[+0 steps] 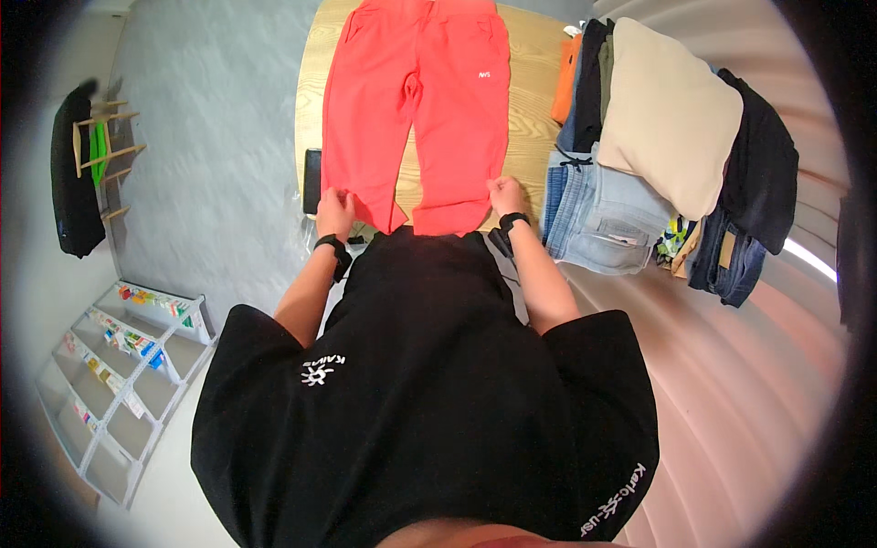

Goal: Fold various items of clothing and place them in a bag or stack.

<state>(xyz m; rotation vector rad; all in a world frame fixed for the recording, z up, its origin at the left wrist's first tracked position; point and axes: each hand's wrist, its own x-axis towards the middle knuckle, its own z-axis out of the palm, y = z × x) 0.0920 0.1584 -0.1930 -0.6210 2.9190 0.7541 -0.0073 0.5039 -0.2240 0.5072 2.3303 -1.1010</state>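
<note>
A pair of coral-red trousers [370,110] lies spread on a light wooden table [533,100], waistband at the far side and legs toward me. My left hand [336,214] is closed on the outer edge of the left trouser leg, close to its hem. Pinched between the fingers of my right hand [506,196] is the outer edge of the other leg, also low down. Both hems look slightly crumpled and slanted near the table's front edge. A dark band circles each of my wrists.
Beside the left leg lies a flat black object [312,173]. To the right are folded light-blue denim [612,219], a beige cushion-like item [671,114] and dark garments [760,173]. A wooden rack [110,155] and a metal shelf [137,365] stand at left.
</note>
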